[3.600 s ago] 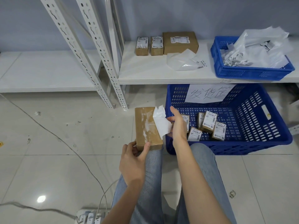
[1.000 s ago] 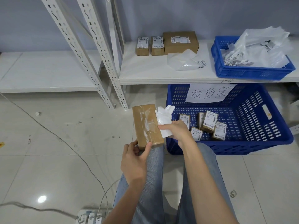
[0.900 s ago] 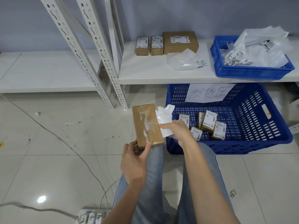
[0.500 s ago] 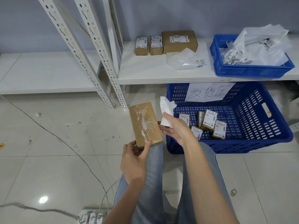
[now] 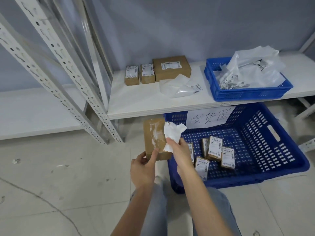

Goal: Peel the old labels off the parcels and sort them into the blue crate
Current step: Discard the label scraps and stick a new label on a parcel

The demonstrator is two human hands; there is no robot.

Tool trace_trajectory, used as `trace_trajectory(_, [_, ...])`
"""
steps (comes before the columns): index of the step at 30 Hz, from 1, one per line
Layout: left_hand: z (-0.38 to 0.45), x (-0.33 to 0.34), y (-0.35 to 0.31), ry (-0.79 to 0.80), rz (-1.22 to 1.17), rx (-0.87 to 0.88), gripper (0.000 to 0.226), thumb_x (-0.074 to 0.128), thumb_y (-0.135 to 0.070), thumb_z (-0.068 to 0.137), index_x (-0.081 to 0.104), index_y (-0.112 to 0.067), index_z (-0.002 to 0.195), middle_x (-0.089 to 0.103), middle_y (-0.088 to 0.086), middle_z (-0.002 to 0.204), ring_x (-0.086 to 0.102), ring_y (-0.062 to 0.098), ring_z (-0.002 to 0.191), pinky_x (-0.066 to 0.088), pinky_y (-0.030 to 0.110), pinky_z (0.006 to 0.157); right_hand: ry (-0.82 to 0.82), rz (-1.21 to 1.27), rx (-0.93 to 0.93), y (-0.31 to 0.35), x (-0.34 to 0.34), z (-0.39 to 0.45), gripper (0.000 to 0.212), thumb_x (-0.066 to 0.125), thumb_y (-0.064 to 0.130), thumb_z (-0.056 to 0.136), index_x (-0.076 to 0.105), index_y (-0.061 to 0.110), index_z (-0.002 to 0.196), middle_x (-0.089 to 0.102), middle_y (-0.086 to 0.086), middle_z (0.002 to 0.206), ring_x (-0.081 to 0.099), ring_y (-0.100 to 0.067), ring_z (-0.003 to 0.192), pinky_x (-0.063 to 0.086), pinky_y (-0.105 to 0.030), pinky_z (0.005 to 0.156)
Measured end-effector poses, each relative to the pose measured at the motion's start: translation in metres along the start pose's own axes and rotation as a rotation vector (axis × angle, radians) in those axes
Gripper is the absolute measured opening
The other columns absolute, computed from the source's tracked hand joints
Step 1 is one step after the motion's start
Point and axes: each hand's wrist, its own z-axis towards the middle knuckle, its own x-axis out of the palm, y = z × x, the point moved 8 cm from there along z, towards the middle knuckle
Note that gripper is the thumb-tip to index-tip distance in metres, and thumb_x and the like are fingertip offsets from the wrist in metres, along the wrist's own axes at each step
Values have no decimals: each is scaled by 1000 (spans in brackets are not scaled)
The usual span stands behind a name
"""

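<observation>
Left hand: the left hand (image 5: 142,170) holds one brown parcel (image 5: 154,138) by its near end, thumb on the top face and fingers curled under; the grip is closed round the box.
Right hand: the right hand (image 5: 180,151) pinches one crumpled white label (image 5: 173,136) between thumb and fingertips; the grip is pressed onto the paper.
Label: it stands up from the fingers, just at the right edge of the parcel; whether one corner is stuck to the box cannot be told.
Held parcel: its top face is bare cardboard with whitish, shiny residue, tilted slightly, held above the floor beside the left wall of the blue crate (image 5: 289,160).
Blue crate: one large crate stands on the floor (image 5: 51,176) under the shelf (image 5: 136,103), with one handwritten paper sign (image 5: 209,116) on its back wall.
Parcels in the crate: five small labelled boxes (image 5: 215,148) can be counted, clustered at the left of its bottom; one is partly hidden behind the right wrist.
Shelf parcels: three labelled boxes at the back, two small boxes (image 5: 131,74) side by side and one larger box (image 5: 171,67) just to their right.
Plastic bag: one clear bag (image 5: 179,86) lies in front of the larger box.
Small crate: one shallower blue basket (image 5: 247,93) sits on the right of the shelf, filled with white plastic wrappers (image 5: 252,70); their number cannot be told.
Legs: two knees in blue jeans (image 5: 156,210) show below the arms.
</observation>
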Motion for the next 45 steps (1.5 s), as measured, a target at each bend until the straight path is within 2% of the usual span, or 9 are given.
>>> trace_trajectory(11, [183, 107, -81, -2, -263, -46, 49, 77, -50, 77, 62, -17, 110, 68, 0, 98, 67, 21, 96, 42, 24, 70, -72, -50, -119, 74, 52, 210, 28, 61, 26, 92, 55, 12, 115, 61, -4, 113, 58, -20, 102, 48, -33, 86])
trace_trajectory(17, [275, 134, -106, 5, -214, -6, 41, 76, -50, 77, 64, -20, 103, 72, 5, 98, 67, 22, 96, 47, 26, 76, -67, -101, -171, 96, 83, 290, 20, 61, 25, 90, 49, 14, 101, 49, 9, 82, 49, -10, 74, 38, -23, 60])
trace_trajectory(22, [312, 146, -100, 7, -73, 14, 43, 71, -51, 81, 65, -15, 104, 69, 5, 101, 68, 25, 93, 50, 28, 78, -50, -158, -127, 83, 99, 322, 26, 58, 25, 92, 50, 9, 111, 51, 2, 92, 49, -16, 81, 36, -22, 56])
trace_trajectory(27, [319, 142, -99, 14, 124, 9, 64, 66, -68, 70, 67, -21, 114, 57, 4, 125, 66, 29, 89, 55, 42, 91, -23, -141, -75, 68, 95, 329, 28, 64, 31, 89, 51, 13, 106, 52, 4, 89, 48, -8, 73, 36, -21, 58])
trace_trajectory(30, [314, 147, -112, 59, 95, 22, 54, 68, -54, 83, 65, -15, 121, 57, 3, 119, 58, 20, 75, 56, 42, 88, -40, -57, -86, 75, 88, 323, 29, 67, 31, 87, 52, 15, 106, 53, 8, 86, 52, -11, 79, 37, -19, 59])
trace_trajectory(34, [308, 158, -120, 61, 100, -5, 49, 62, -41, 94, 57, -8, 129, 61, 13, 123, 63, 30, 96, 58, 41, 75, 4, 147, 37, 80, 79, 309, 43, 60, 44, 90, 54, 15, 121, 59, 2, 113, 55, -18, 106, 44, -30, 91])
trace_trajectory(38, [294, 154, -124, -117, 136, -88, 66, 57, -51, 94, 43, -4, 137, 43, 20, 138, 55, 40, 116, 52, 46, 88, -52, -10, -91, 101, 38, 301, 35, 62, 41, 89, 54, 13, 107, 56, 2, 97, 53, -15, 86, 37, -21, 61])
trace_trajectory(41, [271, 153, -156, -290, 192, 65, 53, 52, -43, 97, 44, -4, 132, 39, 18, 138, 50, 40, 120, 40, 44, 96, -221, 27, -184, 119, -15, 298, 25, 69, 31, 86, 54, 13, 95, 54, 9, 78, 53, -11, 72, 39, -24, 62])
trace_trajectory(45, [234, 220, -207, -126, 185, 272, 38, 51, -30, 98, 54, -8, 128, 55, 14, 131, 55, 34, 118, 42, 42, 100, -401, 108, -279, 155, -90, 293, 22, 72, 19, 84, 55, 12, 97, 52, 13, 73, 51, -5, 65, 37, -21, 56])
